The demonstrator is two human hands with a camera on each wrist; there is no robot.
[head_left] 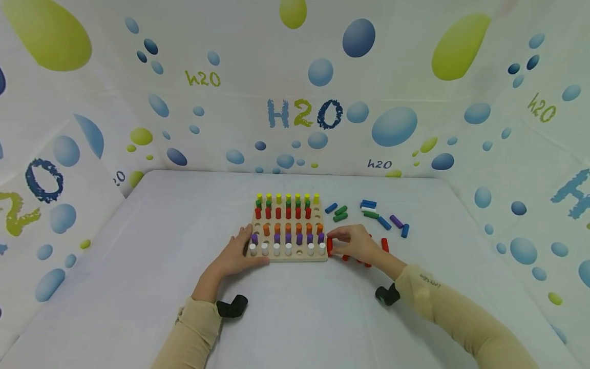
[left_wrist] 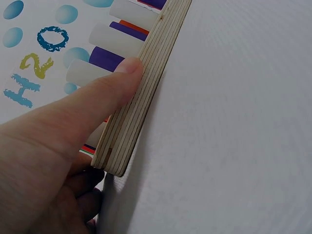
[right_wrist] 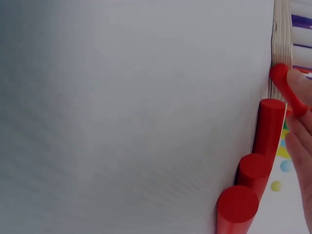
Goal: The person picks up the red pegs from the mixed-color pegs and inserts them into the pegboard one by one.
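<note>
A wooden pegboard (head_left: pixel 299 259) stands on the table with rows of yellow, green, red, orange, purple and white pegs upright in it. Some holes show bare, one of them in the white row. My left hand (head_left: pixel 234 254) holds the board at its near left corner; its thumb (left_wrist: pixel 117 80) lies along the front edge, the other fingers at the left side. At the board's right edge, my right hand (head_left: pixel 357 243) pinches a red peg (right_wrist: pixel 287 90) between thumb and fingers. Loose red pegs (right_wrist: pixel 269 124) lie beneath and beside that hand, partly hidden by it.
Right of the board, farther back, lie loose blue pegs (head_left: pixel 384 223), green pegs (head_left: pixel 340 217), a white peg (head_left: pixel 369 209) and a purple peg (head_left: pixel 396 221). A patterned sheet (head_left: pixel 258 92) hangs behind the white tabletop (head_left: pixel 295 318).
</note>
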